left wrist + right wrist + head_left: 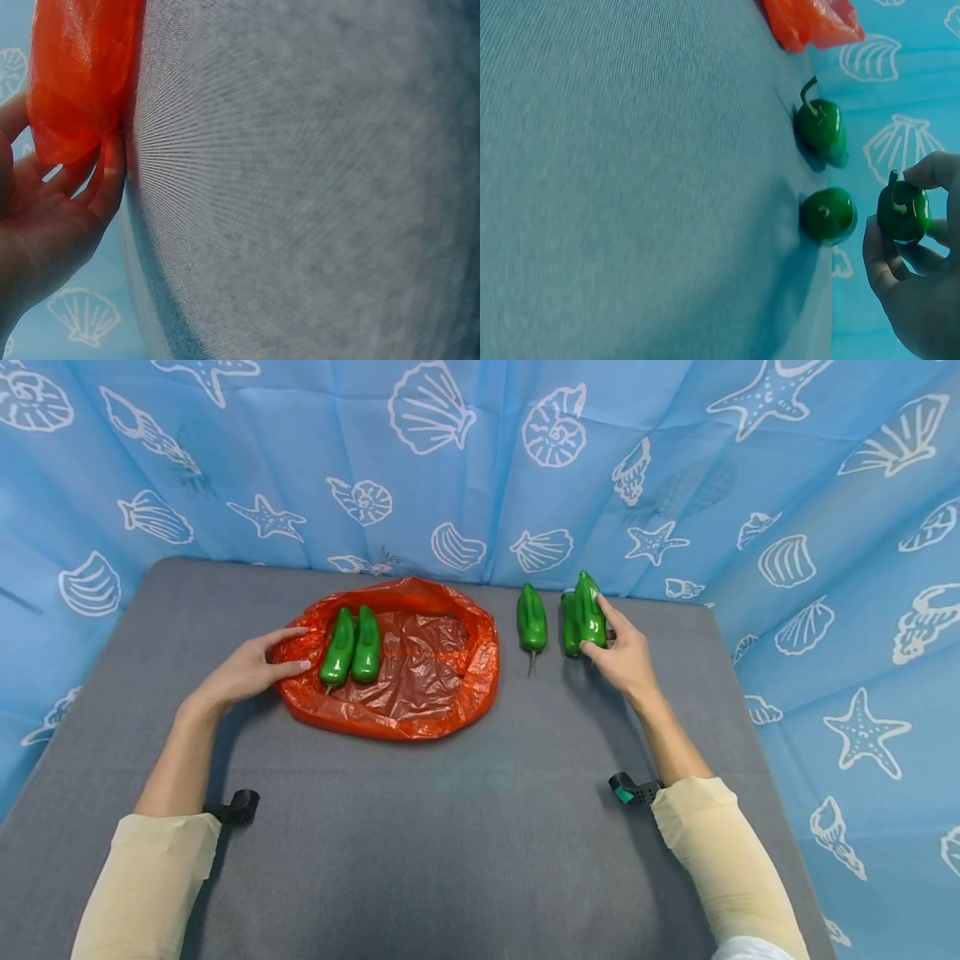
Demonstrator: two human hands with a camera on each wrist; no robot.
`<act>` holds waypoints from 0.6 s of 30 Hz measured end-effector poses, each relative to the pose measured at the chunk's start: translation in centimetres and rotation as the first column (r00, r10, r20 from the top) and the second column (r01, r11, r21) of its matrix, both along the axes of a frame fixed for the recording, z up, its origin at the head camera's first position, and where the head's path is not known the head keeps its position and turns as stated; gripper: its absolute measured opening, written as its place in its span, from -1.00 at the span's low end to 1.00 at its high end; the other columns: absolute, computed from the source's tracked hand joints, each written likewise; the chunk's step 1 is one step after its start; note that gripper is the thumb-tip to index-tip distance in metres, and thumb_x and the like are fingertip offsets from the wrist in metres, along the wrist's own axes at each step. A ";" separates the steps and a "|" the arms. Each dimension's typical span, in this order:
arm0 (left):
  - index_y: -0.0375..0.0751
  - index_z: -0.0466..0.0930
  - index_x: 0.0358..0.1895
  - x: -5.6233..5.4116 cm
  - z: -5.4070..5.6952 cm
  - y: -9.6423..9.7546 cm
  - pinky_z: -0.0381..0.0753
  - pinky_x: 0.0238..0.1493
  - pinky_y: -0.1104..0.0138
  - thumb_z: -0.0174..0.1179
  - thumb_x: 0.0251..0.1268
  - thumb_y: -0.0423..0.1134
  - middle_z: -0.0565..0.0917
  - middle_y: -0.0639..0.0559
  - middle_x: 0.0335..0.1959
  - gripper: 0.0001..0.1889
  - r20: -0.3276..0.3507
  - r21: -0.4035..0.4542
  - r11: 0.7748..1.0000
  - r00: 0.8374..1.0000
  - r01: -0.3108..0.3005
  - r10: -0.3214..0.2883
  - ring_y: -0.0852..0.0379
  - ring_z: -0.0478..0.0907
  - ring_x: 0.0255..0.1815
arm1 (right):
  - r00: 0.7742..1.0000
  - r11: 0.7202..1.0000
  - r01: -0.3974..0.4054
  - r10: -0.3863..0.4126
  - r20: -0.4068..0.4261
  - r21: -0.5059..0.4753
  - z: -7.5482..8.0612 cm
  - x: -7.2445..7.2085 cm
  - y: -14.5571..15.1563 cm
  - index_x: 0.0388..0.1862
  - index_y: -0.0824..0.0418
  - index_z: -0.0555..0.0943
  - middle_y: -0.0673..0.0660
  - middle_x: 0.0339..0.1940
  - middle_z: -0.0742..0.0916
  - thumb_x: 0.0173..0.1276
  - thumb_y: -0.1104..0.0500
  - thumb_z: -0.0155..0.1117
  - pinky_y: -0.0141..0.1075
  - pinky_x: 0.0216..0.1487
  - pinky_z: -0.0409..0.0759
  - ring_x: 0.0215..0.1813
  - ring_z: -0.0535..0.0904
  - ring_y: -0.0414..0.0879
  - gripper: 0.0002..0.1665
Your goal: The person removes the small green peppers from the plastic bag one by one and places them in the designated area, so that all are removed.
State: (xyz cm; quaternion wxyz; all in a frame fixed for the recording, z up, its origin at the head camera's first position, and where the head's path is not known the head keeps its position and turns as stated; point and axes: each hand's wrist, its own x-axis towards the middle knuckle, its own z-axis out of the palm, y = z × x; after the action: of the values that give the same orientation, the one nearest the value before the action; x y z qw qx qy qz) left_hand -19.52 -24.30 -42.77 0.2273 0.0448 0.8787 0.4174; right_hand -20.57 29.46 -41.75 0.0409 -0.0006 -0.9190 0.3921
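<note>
- Bag (405, 727) is gripped at left rim by left hand (243, 672).
- Inside, two peppers (366, 652) are contained.
- Another pepper (591, 618) is grasped by right hand (626, 653), above far-right surface (667, 652).

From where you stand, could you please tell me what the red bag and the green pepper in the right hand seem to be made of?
The red bag looks like thin, glossy plastic film, crinkled and slightly see-through. The green pepper in the right hand has a smooth, shiny surface with bright highlights; it may be moulded plastic or a real pepper, I cannot tell.
</note>
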 end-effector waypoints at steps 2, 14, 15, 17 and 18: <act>-0.12 -0.03 0.61 0.0 0.0 0.0 -0.05 0.41 -0.33 0.15 0.46 0.04 -0.09 -0.43 0.57 -0.19 -0.001 0.005 1.000 1.000 0.001 -0.001 -0.46 -0.15 0.53 | 1.000 1.000 0.007 -0.007 0.006 -0.004 -0.2 0.0 0.5 0.59 0.01 0.17 0.16 0.49 0.42 0.25 0.25 0.30 -0.35 -0.14 0.54 0.01 0.58 0.11 -0.06; -0.12 -0.01 0.60 0.1 -0.1 -0.1 0.02 0.41 -0.29 0.16 0.47 -0.01 -0.05 -0.42 0.56 -0.22 -0.003 0.019 1.000 1.000 0.006 -0.006 -0.44 -0.08 0.52 | 0.997 0.999 0.050 -0.048 0.067 -0.019 -1.3 0.0 2.8 0.59 -0.06 0.16 0.21 0.49 0.41 0.31 0.21 0.29 -0.44 -0.23 0.50 0.03 0.56 0.10 -0.08; -0.12 -0.01 0.60 0.0 -0.1 -0.1 0.03 0.41 -0.28 0.16 0.47 -0.01 -0.05 -0.42 0.56 -0.22 -0.002 0.020 1.000 1.000 0.007 -0.007 -0.44 -0.07 0.52 | 0.996 0.998 0.052 -0.050 0.069 -0.020 -1.4 0.0 3.0 0.59 -0.06 0.16 0.22 0.48 0.41 0.31 0.21 0.29 -0.44 -0.23 0.50 0.03 0.56 0.10 -0.09; -0.11 -0.01 0.60 0.0 -0.1 -0.1 0.06 0.41 -0.28 0.15 0.47 0.00 -0.03 -0.42 0.56 -0.21 -0.002 0.021 1.000 1.000 0.008 -0.008 -0.43 -0.05 0.52 | 0.996 0.998 0.056 -0.054 0.072 -0.018 -1.7 -0.1 3.3 0.59 -0.06 0.17 0.24 0.46 0.43 0.32 0.20 0.30 -0.43 -0.22 0.50 0.01 0.57 0.09 -0.09; -0.11 -0.01 0.60 -0.1 -0.1 -0.1 0.07 0.41 -0.28 0.15 0.46 0.01 -0.03 -0.42 0.56 -0.21 -0.002 0.021 1.000 1.000 0.008 -0.008 -0.43 -0.04 0.51 | 0.996 0.998 0.057 -0.056 0.070 -0.014 -1.8 -0.1 3.5 0.58 -0.06 0.18 0.25 0.45 0.45 0.32 0.20 0.30 -0.42 -0.22 0.49 0.01 0.57 0.09 -0.11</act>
State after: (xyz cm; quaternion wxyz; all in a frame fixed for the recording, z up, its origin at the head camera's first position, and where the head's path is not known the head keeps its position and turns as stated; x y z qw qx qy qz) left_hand -19.58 -24.39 -42.83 0.2276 0.0510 0.8744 0.4255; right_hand -20.67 32.97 -43.55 0.0197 -0.0405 -0.9164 0.3977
